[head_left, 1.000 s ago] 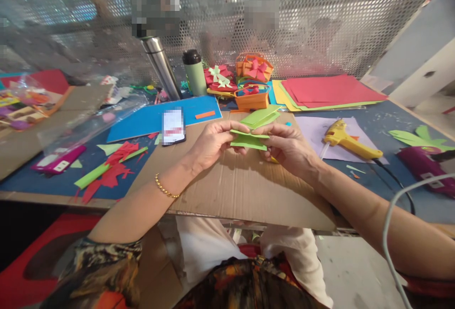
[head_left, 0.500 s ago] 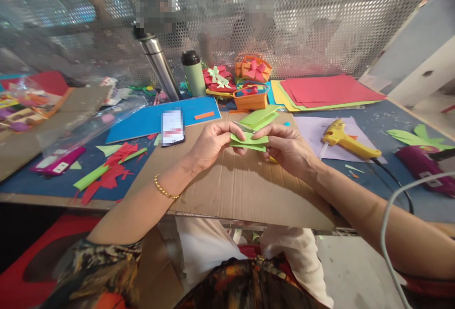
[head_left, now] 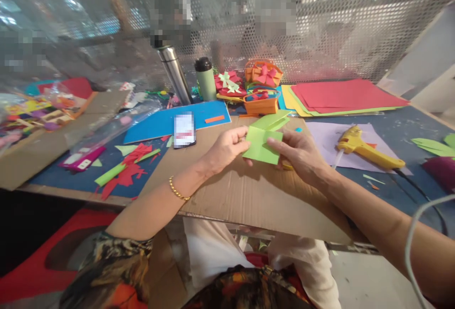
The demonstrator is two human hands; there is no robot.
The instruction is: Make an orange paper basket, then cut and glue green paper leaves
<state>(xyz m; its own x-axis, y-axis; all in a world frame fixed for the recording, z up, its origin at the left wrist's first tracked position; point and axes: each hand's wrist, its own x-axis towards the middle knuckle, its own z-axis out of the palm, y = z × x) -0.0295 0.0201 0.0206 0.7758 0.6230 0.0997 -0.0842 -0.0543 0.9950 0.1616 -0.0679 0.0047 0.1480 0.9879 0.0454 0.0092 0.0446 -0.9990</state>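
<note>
A small light-green piece of paper (head_left: 262, 145) with a crease down it is held up between my two hands, over the cardboard sheet (head_left: 227, 186). My left hand (head_left: 232, 145) pinches its left edge, thumb in front and fingers behind. At the right side my right hand (head_left: 296, 150) grips it, thumb pressed on its face. Just behind it lie more green paper pieces (head_left: 272, 120), partly hidden by the held one. Something small and yellow (head_left: 287, 167) shows under my right hand; I cannot tell what it is.
A yellow glue gun (head_left: 369, 148) lies on purple paper (head_left: 320, 131) at right. Behind stand orange paper baskets (head_left: 261, 105), a green tumbler (head_left: 205, 81) and a steel flask (head_left: 176, 74). A phone (head_left: 184, 129) and red paper scraps (head_left: 130, 174) lie left; red sheets (head_left: 348, 95) are back right.
The green paper, earlier seen folded and nearly edge-on between my fingers, now shows its flat face toward me. The view has shifted, so the table's things sit further right in it.
</note>
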